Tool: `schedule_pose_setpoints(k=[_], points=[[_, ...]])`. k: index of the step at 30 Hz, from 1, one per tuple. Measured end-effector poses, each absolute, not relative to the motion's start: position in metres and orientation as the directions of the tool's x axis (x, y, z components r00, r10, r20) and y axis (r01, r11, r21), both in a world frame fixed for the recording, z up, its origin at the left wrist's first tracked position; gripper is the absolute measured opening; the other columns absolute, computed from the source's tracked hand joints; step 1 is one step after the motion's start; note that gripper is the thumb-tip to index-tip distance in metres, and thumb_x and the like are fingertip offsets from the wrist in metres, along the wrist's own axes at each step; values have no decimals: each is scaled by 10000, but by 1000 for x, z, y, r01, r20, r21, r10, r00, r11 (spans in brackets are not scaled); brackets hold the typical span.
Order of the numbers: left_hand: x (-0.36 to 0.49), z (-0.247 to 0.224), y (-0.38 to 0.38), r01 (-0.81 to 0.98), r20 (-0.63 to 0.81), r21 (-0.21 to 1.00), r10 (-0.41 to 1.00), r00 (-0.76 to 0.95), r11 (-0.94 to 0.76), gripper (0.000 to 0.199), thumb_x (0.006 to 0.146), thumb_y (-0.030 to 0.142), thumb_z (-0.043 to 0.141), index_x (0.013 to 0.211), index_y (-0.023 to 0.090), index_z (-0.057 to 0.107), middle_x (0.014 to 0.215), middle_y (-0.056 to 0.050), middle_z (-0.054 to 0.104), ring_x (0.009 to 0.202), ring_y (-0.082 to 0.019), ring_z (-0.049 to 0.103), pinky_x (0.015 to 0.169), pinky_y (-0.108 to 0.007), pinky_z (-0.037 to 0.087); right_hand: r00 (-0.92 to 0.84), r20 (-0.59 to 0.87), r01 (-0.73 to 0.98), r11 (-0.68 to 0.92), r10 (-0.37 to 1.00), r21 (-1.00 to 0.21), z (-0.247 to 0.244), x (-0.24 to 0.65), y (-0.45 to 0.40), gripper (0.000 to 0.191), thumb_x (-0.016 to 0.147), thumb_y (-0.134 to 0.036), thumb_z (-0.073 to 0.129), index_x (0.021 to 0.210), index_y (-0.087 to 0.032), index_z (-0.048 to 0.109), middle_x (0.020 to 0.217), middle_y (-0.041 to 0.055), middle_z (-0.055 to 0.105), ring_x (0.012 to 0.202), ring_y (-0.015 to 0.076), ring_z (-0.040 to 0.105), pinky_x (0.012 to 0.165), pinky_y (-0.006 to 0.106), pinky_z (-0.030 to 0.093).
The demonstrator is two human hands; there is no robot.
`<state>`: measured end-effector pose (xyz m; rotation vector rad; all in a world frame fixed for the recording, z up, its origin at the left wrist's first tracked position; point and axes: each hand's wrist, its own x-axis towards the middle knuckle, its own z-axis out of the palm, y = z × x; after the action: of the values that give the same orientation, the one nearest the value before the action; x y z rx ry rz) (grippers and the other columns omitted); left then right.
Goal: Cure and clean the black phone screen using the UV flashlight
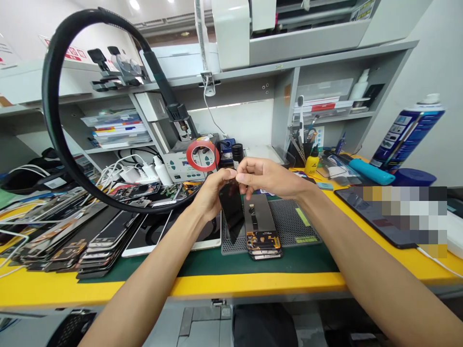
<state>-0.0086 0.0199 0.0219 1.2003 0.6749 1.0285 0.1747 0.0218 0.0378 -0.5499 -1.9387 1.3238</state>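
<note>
My left hand point(212, 193) grips a dark, glossy phone screen point(232, 212) by its side and upper edge. The screen is tilted up on edge over a grey perforated mat point(289, 221). My right hand point(265, 176) is closed in a pinch at the screen's top corner, its fingertips meeting my left thumb. What lies between those fingertips is too small to make out. Just right of the held screen, a stack of phone display panels point(261, 217) lies back side up on the mat, with a flex cable and orange circuitry showing on the top one.
Stacked phone screens point(108, 236) and white-framed tablets point(144, 236) lie left. A black ring on an arm point(54, 96) arches over them. Red tape point(202, 155) stands behind my hands. To the right are a yellow bottle point(311, 163), a dark tablet point(376, 217) and a blue spray can point(407, 130).
</note>
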Motion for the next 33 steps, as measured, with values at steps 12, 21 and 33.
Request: schedule_pose_setpoints(k=[12,21,33], points=[[-8,24,19,-293,131,956,858,497,24,265,747,369,604,625,140,657,637,-54,642,601,-171,605,601,-275,464,-655,315,-43,382,687,-923,40,175,19,242,945,-390,651,965,-165,564,834,16,620,758,131,643,663,261,590],[-12,23,21,-298,137,954,836,531,33,257,734,384,617,641,144,625,636,-63,632,609,-177,591,599,-282,443,-633,303,30,414,712,-910,46,172,10,257,944,-405,643,963,-161,566,818,14,631,724,117,639,659,240,569],[-20,21,22,-340,204,940,792,575,5,207,716,363,653,701,161,611,627,-49,632,570,-166,548,537,-274,399,-572,352,82,479,741,-874,52,167,-8,283,905,-445,684,907,-168,628,776,16,643,675,108,632,617,210,533]])
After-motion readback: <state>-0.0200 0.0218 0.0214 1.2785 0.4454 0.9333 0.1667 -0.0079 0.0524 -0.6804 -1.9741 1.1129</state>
